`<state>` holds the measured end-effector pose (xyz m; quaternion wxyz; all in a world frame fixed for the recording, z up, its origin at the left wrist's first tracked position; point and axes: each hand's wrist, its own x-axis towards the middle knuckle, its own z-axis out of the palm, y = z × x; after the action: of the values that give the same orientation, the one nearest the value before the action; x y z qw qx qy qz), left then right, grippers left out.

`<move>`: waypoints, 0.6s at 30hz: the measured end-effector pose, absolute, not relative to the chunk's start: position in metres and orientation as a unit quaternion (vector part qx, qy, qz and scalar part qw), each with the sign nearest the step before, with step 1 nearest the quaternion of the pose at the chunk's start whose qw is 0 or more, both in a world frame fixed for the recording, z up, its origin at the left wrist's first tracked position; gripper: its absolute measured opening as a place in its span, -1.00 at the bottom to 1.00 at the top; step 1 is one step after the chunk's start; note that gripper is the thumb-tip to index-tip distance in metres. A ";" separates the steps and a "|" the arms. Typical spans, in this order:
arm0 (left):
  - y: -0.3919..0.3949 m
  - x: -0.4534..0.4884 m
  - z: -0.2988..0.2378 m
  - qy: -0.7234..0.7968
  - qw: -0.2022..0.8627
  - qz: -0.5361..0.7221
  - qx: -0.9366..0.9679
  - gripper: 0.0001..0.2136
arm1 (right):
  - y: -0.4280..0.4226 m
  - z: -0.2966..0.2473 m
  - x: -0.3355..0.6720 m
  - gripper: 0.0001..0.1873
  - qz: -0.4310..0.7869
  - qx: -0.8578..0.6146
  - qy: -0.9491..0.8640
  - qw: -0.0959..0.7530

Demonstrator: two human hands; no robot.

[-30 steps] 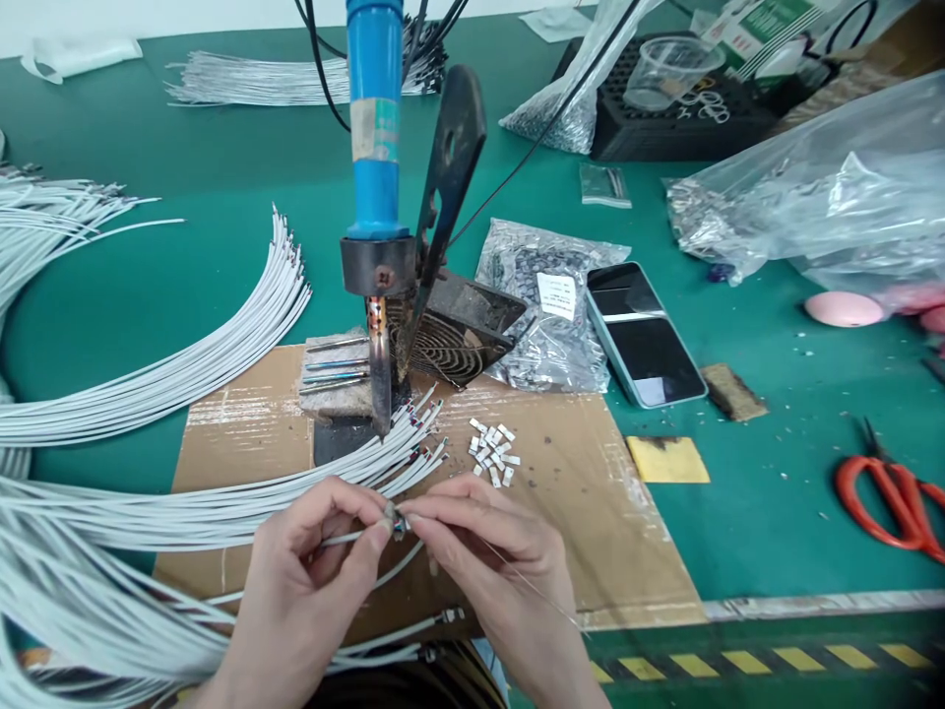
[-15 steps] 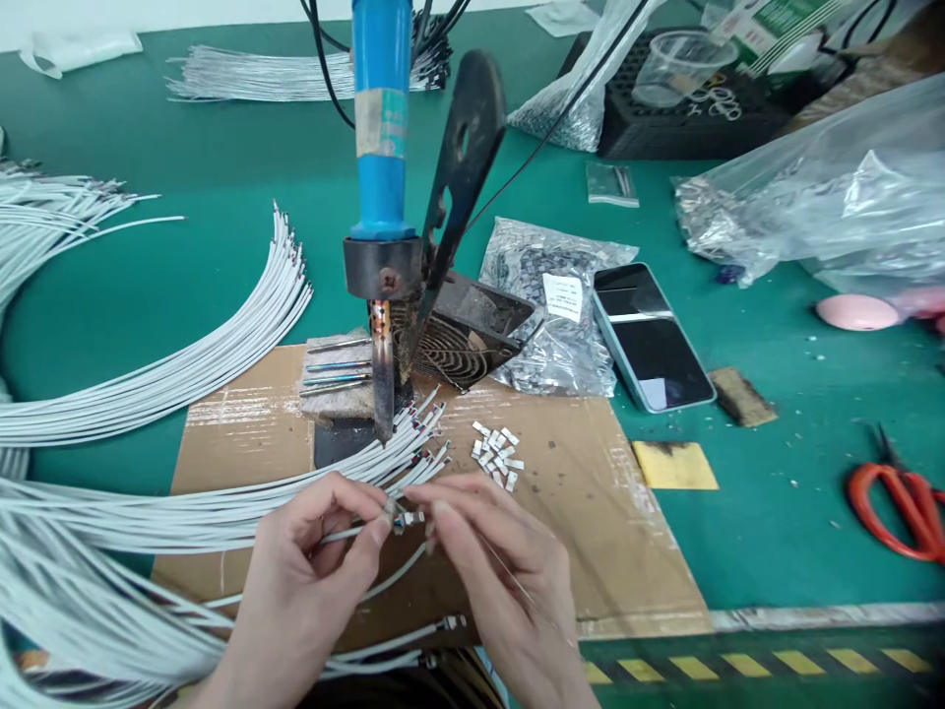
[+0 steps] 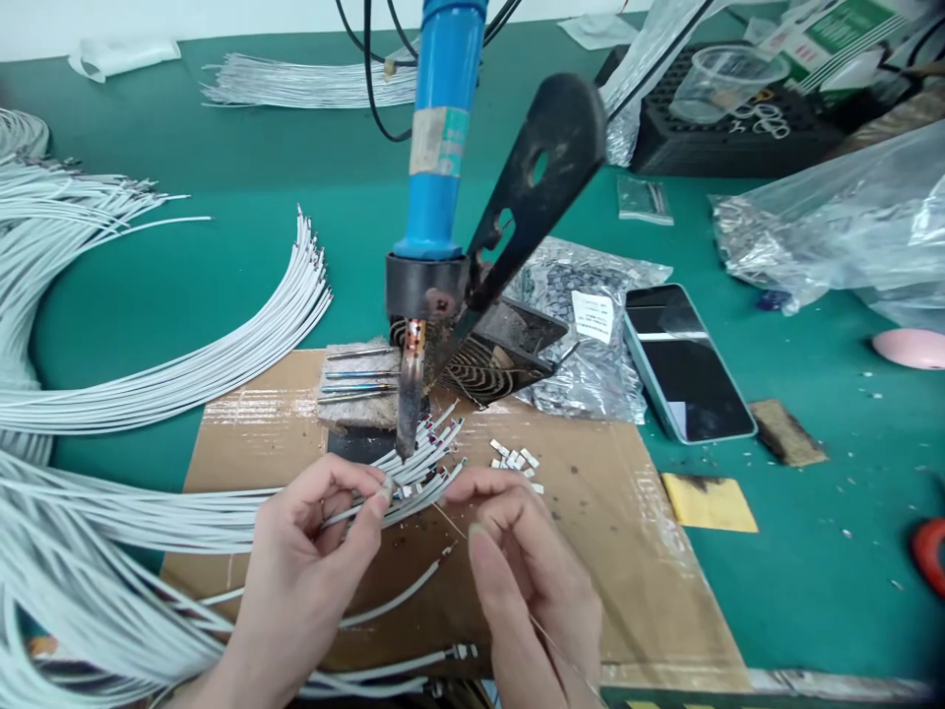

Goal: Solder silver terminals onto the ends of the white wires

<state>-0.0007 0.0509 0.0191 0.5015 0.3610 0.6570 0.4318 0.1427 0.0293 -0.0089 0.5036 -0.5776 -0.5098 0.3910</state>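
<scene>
My left hand pinches a white cable close to its end between thumb and forefinger. Just past those fingertips is a small white connector, below the tip of a soldering iron with a blue handle, held tip down in a black stand. Thin solder wire runs through my right hand, whose curled fingers are a short way right of the connector. Other white cables with stripped ends lie behind and under the left hand. Several loose white connectors lie on the cardboard.
A bag of small parts, a phone, a yellow sponge and a brown pad lie to the right. Red-handled scissors show at the right edge. More cable bundles cover the left side.
My right hand has drawn back rightward from the connector, its thumb now lower and apart from it. The left hand keeps its pinch. The camera view has shifted, moving the bench items rightward in the picture.
</scene>
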 end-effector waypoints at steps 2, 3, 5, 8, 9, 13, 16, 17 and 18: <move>0.053 0.000 0.020 0.655 0.500 0.437 0.362 -0.90 | 0.031 -0.008 0.140 -0.77 0.388 -0.560 -0.511 0.524; 0.054 0.000 0.021 0.653 0.499 0.439 0.363 -0.90 | 0.032 -0.008 0.139 -0.78 0.388 -0.555 -0.511 0.530; 0.056 0.001 0.021 0.650 0.498 0.441 0.367 -0.89 | 0.034 -0.008 0.137 -0.78 0.388 -0.554 -0.508 0.534; 0.058 0.003 0.022 0.648 0.495 0.445 0.370 -0.90 | 0.036 -0.006 0.134 -0.78 0.384 -0.563 -0.502 0.533; 0.059 0.004 0.022 0.648 0.493 0.446 0.371 -0.90 | 0.036 -0.006 0.134 -0.78 0.378 -0.567 -0.501 0.533; 0.060 0.005 0.022 0.657 0.484 0.440 0.375 -0.91 | 0.039 -0.004 0.134 -0.78 0.361 -0.581 -0.504 0.527; 0.061 0.005 0.022 0.668 0.475 0.432 0.377 -0.90 | 0.040 -0.004 0.134 -0.78 0.356 -0.584 -0.509 0.522; 0.061 0.005 0.022 0.672 0.471 0.430 0.377 -0.90 | 0.041 -0.004 0.135 -0.79 0.354 -0.586 -0.510 0.521; 0.061 0.005 0.022 0.676 0.468 0.428 0.376 -0.90 | 0.041 -0.004 0.135 -0.78 0.353 -0.586 -0.511 0.520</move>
<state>0.0054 0.0607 0.0221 0.4678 0.3761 0.6755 0.4283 0.1347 0.0411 -0.0038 0.5198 -0.5863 -0.5113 0.3530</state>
